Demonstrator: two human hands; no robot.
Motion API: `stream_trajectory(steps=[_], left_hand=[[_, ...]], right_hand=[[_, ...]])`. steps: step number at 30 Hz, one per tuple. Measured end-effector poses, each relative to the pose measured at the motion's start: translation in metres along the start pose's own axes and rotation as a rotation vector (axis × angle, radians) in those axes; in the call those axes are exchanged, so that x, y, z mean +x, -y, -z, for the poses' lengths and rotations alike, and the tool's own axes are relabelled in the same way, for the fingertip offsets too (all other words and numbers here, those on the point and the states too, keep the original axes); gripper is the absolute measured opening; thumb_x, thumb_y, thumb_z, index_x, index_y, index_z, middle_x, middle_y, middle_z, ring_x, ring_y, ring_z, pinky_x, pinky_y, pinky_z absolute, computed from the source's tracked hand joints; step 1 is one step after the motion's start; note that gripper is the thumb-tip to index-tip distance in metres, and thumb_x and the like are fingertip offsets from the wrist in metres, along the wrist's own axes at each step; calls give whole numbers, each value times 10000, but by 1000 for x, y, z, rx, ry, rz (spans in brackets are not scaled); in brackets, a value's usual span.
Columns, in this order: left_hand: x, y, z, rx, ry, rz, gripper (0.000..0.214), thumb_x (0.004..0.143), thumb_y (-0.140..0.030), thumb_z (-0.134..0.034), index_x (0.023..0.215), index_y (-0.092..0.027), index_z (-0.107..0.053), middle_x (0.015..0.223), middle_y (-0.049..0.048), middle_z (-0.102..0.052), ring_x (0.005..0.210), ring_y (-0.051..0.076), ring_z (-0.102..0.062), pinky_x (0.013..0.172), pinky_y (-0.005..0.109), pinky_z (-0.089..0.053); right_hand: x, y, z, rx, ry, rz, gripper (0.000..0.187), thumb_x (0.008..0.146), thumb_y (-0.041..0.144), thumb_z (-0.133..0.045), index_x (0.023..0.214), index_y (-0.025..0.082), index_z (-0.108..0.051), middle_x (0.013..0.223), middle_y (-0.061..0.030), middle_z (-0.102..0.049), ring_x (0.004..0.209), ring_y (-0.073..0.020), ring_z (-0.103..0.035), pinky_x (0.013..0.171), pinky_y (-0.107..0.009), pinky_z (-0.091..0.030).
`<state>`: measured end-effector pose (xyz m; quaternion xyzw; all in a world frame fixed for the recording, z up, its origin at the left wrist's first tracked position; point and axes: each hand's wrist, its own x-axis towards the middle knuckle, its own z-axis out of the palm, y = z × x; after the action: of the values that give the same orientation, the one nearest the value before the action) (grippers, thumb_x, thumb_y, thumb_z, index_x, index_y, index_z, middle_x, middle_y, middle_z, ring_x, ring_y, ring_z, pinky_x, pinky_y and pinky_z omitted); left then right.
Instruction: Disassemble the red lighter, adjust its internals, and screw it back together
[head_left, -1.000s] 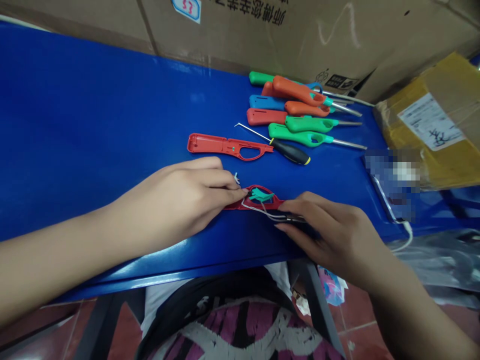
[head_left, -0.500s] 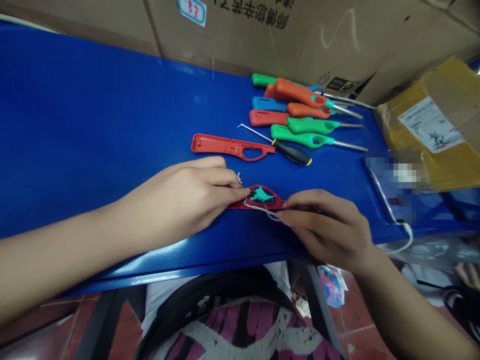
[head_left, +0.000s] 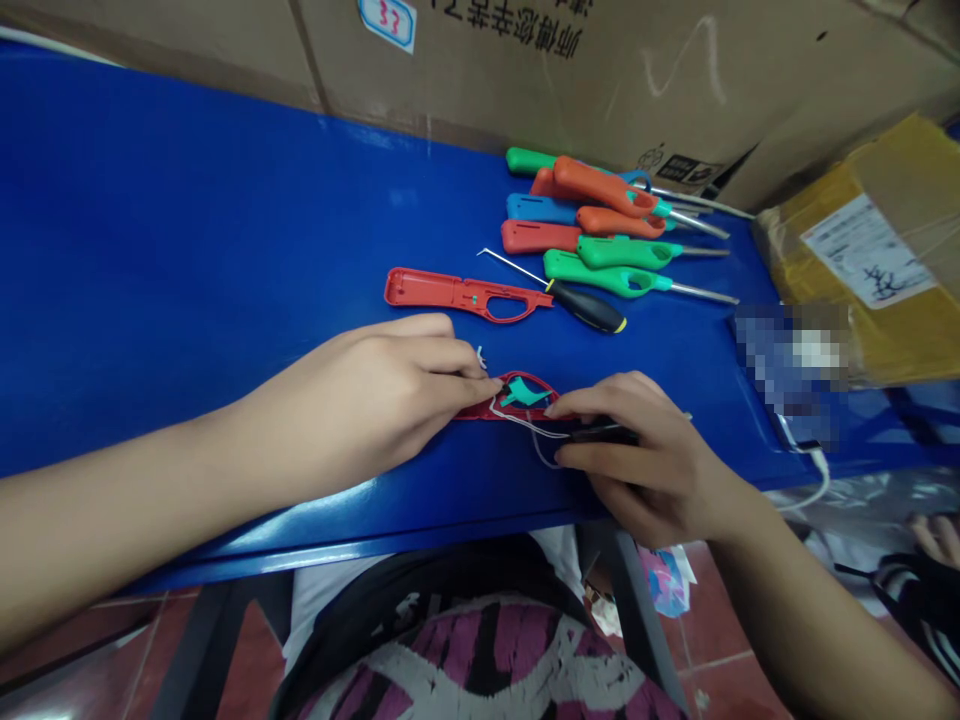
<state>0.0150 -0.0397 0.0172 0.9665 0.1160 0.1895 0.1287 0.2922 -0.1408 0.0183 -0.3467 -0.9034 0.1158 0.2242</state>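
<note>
A red lighter shell half (head_left: 517, 405) lies open near the front edge of the blue table (head_left: 187, 250), with a teal trigger piece (head_left: 523, 395) and white wires inside. My left hand (head_left: 375, 400) presses its left end down, fingers closed together on it. My right hand (head_left: 645, 455) is curled round the shell's right end, where a thin black part and a metal tube tip show between the fingers. A white wire loops out below the shell.
A second red shell half (head_left: 457, 293) and a black-handled hook tool (head_left: 577, 303) lie just behind. Several assembled long-nosed lighters (head_left: 607, 225) are piled further back. Cardboard boxes (head_left: 525, 60) line the rear; a yellow parcel (head_left: 877, 250) sits right. Another person's hand (head_left: 934, 540) shows at lower right.
My right hand has shifted slightly right and curled tighter round the shell's right end; the white wire now loops lower. My left hand has stayed put.
</note>
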Motion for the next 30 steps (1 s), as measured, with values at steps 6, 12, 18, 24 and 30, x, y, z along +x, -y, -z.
stream_trajectory(steps=[6,12,18,24,30], left_hand=[[-2,1,-1,-4,0,4,292,1003,-131,-527,1221,-148,-720,977,65,-717,896,212,-608,801,328,-535],[-2,1,-2,1,-1,1,283,1005,-134,-523,1200,-143,-729,962,69,-723,898,211,-620,812,324,-534],[-1,3,-4,-36,-34,18,261,1014,-149,-534,1174,-137,-740,967,65,-749,892,205,-638,819,325,-538],[-1,2,-6,-102,-101,62,226,1026,-194,-547,1048,-144,-766,954,53,-758,879,172,-671,816,290,-531],[-1,1,-6,-102,-114,79,227,1027,-207,-550,1006,-157,-771,910,46,-760,858,164,-692,808,274,-531]], right_hand=[[4,5,7,148,-3,-46,246,797,77,-525,923,180,-709,1241,-133,-649,996,-263,-640,817,-479,-431],[13,10,0,22,-80,-281,328,894,76,-579,1183,206,-664,1141,-88,-695,1001,-230,-640,858,-449,-452],[25,10,-1,-81,-61,-404,180,920,158,-652,1082,220,-698,1022,-64,-671,942,-218,-634,830,-414,-495],[33,3,3,54,-4,-376,154,938,113,-635,1040,209,-697,1007,-46,-675,922,-173,-639,815,-334,-516],[36,2,-4,-120,10,-301,114,995,174,-577,944,197,-676,971,-45,-682,902,-195,-617,814,-384,-452]])
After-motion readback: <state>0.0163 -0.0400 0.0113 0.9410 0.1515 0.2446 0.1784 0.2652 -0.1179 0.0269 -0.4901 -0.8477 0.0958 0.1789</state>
